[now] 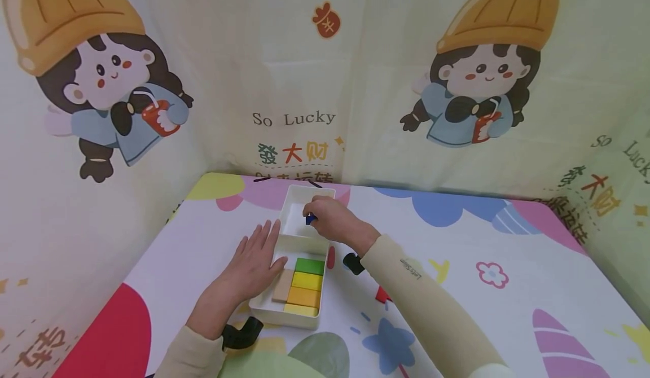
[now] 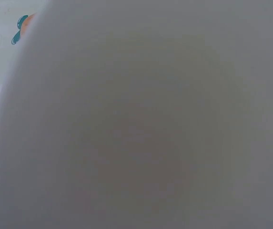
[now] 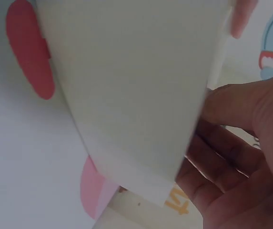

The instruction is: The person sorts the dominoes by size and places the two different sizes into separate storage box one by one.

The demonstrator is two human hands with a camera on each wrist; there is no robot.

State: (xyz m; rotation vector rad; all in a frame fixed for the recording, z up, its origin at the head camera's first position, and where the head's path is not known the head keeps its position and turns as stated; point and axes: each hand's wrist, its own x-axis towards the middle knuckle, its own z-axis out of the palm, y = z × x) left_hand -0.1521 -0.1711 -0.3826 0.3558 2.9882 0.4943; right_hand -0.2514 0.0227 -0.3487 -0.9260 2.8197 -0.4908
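A white two-part box (image 1: 304, 234) lies lengthwise in front of me, and its near part holds several flat coloured blocks. Among them are a green block (image 1: 310, 266), a yellow block (image 1: 307, 280), an orange block (image 1: 303, 297) and a tan block (image 1: 282, 285). My left hand (image 1: 254, 268) rests along the box's left side with its fingers straight, thumb over the rim. My right hand (image 1: 332, 220) pinches a dark blue block (image 1: 311, 219) above the far part. In the right wrist view the box wall (image 3: 131, 95) hides the block. A blurred pale surface fills most of the left wrist view.
A red piece (image 1: 382, 294) shows on the table beside my right forearm, partly hidden by it. The tabletop (image 1: 437, 327) carries a colourful printed pattern. A printed curtain (image 1: 376, 96) hangs behind the table's back edge and at both sides.
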